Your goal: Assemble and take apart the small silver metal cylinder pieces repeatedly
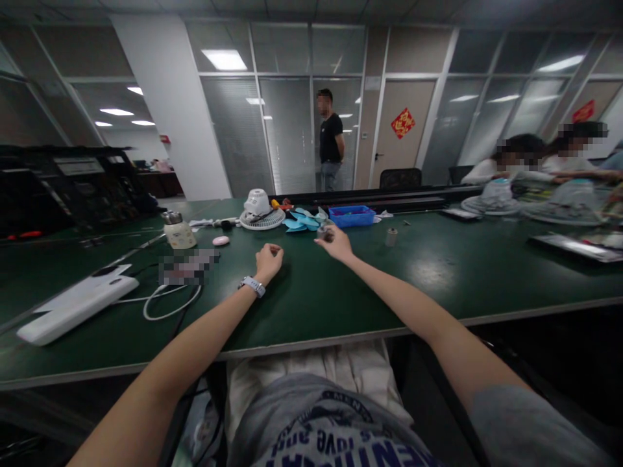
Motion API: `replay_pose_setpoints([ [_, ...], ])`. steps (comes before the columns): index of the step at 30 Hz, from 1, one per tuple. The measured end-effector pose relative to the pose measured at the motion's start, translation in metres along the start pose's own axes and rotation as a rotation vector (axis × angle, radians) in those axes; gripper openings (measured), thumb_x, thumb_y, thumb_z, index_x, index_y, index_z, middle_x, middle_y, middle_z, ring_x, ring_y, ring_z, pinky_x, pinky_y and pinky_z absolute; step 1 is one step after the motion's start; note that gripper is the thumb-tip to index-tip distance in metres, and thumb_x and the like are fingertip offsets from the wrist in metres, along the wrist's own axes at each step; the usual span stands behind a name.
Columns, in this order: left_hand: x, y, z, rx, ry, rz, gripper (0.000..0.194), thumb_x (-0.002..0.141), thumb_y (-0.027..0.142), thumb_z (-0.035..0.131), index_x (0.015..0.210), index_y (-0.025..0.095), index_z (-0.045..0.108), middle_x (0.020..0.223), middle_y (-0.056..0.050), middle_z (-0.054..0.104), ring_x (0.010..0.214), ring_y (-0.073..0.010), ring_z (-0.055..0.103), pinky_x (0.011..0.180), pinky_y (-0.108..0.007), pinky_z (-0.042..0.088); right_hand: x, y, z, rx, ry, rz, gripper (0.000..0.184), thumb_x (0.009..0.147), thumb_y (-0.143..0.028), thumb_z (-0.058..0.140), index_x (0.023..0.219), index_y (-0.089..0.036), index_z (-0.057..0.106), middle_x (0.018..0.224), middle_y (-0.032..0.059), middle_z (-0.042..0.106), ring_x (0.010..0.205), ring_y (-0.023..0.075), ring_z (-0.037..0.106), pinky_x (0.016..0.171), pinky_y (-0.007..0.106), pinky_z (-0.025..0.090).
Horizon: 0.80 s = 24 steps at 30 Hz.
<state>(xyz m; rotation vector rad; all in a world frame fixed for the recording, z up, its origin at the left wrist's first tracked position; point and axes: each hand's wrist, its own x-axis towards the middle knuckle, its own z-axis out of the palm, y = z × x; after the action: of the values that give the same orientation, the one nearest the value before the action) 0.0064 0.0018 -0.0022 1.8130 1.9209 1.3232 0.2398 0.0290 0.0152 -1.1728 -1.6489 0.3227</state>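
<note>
1 green table [311,305] | 1 bottle [179,233] | right hand [337,244] clamped on 1 grey part [324,231] | left hand [268,261]: can't tell

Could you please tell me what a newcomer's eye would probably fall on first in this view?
Probably the bright blue tray and the light-blue blades to its left, near the far edge of the dark green table. Just in front of them, the right hand grips a small greyish object. Beyond the table, the red diamond-shaped decoration stands out on the pale door.
</note>
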Motion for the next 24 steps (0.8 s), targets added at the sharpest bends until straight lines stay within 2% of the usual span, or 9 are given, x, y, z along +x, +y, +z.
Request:
replay_pose_setpoints([
  [3,-0.003,0.006,-0.003,-0.073,-0.001,0.109,0.029,0.086,0.039,0.054,0.098,0.016,0.066,0.101,-0.011,0.07,0.097,-0.0233,0.061,0.091,-0.037,0.044,-0.019,-0.012,0.043,0.068,-0.156,-0.002,0.042,0.069,-0.031,0.079,0.105,-0.021,0.06,0.097,0.0055,0.072,0.086,0.0189,0.069,0.082,0.033,0.054],
  [6,-0.008,0.017,-0.007,-0.112,-0.031,0.295,0.036,0.087,0.045,0.053,0.106,0.019,0.068,0.11,-0.008,0.07,0.106,-0.0234,0.058,0.096,-0.038,0.042,-0.031,-0.014,0.057,0.09,-0.235,-0.013,0.042,0.071,-0.034,0.078,0.107,-0.022,0.06,0.095,0.0044,0.072,0.086,0.0187,0.07,0.081,0.034,0.054],
  [10,-0.012,0.031,-0.009,-0.122,-0.061,0.36,0.035,0.087,0.044,0.054,0.108,0.023,0.071,0.112,-0.006,0.071,0.113,-0.0248,0.056,0.095,-0.038,0.044,-0.033,-0.014,0.054,0.067,-0.262,-0.021,0.042,0.074,-0.036,0.076,0.109,-0.021,0.058,0.095,0.0054,0.072,0.086,0.0194,0.069,0.08,0.034,0.054],
  [18,-0.011,0.041,-0.004,-0.262,-0.109,0.394,0.023,0.079,0.035,0.065,0.097,0.021,0.071,0.096,-0.006,0.075,0.096,-0.0218,0.068,0.096,-0.037,0.046,-0.033,-0.019,0.049,0.0,-0.276,-0.041,0.041,0.075,-0.033,0.075,0.11,-0.022,0.057,0.092,0.0039,0.071,0.083,0.0189,0.068,0.079,0.033,0.053],
  [21,-0.011,0.044,-0.005,-0.253,-0.061,0.389,0.024,0.078,0.035,0.067,0.098,0.022,0.067,0.091,-0.005,0.075,0.095,-0.0219,0.069,0.094,-0.036,0.046,-0.034,-0.021,0.048,-0.016,-0.283,-0.043,0.04,0.076,-0.036,0.074,0.11,-0.022,0.057,0.09,0.0037,0.071,0.083,0.0195,0.068,0.079,0.034,0.053],
  [24,-0.009,0.045,-0.007,-0.296,0.042,0.322,0.031,0.077,0.037,0.068,0.102,0.021,0.059,0.088,-0.004,0.075,0.09,-0.0204,0.07,0.087,-0.034,0.049,-0.034,-0.022,0.048,-0.011,-0.288,-0.034,0.042,0.076,-0.037,0.073,0.112,-0.022,0.057,0.096,0.0055,0.071,0.088,0.0204,0.068,0.081,0.035,0.053],
])
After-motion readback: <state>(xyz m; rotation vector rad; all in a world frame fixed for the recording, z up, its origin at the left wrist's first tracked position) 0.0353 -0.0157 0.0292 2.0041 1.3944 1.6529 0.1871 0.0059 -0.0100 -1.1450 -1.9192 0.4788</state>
